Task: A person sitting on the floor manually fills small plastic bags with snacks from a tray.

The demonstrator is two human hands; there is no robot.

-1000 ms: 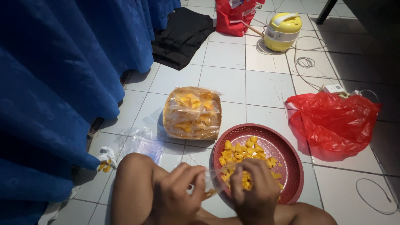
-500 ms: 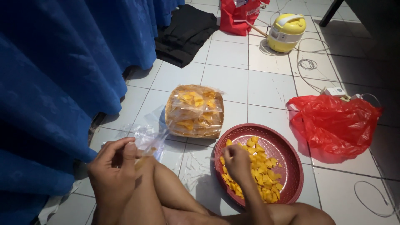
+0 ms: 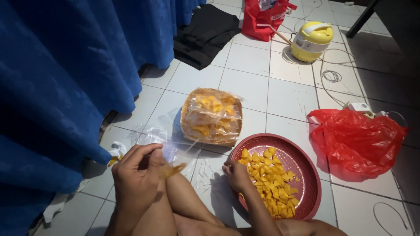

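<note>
My left hand (image 3: 138, 172), left of the red basket (image 3: 302, 157), pinches a small clear bag (image 3: 175, 157) holding a few yellow chips. My right hand (image 3: 236, 175) dips into the basket, fingers closed on chips (image 3: 273, 185). Beyond the basket: a filled chip bag (image 3: 212, 116).

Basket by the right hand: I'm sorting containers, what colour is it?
Red; the basket holds yellow chips, clearest in the head view.
</note>
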